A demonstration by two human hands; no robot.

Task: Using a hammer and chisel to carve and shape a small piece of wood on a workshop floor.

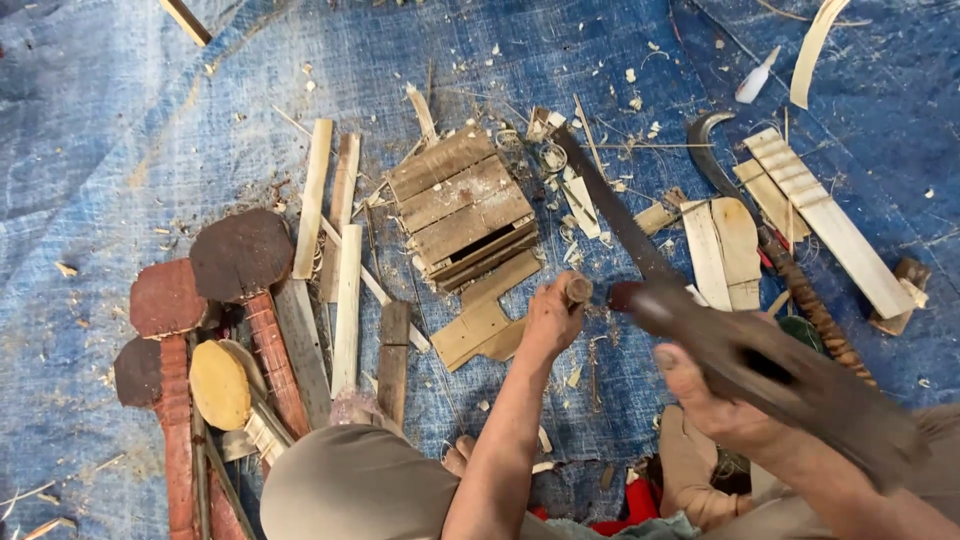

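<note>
My left hand [552, 318] is closed around a short round wooden peg [577, 290], held upright just above the blue tarp [120, 120]. My right hand [705, 400] grips the dark handle of a heavy chopping blade [700, 335], blurred, with its blunt tip right beside the peg. A long saw blade [612, 205] lies on the tarp behind the peg. My knee [350, 485] in tan cloth fills the lower middle.
A small slatted wooden crate [462, 205] sits in the middle. Pale wooden slats [346, 290] and round-headed reddish wooden pieces [240, 255] lie at left. A curved sickle [712, 150], notched pale strips [825, 220] and flat boards [722, 250] lie at right. Shavings are scattered around.
</note>
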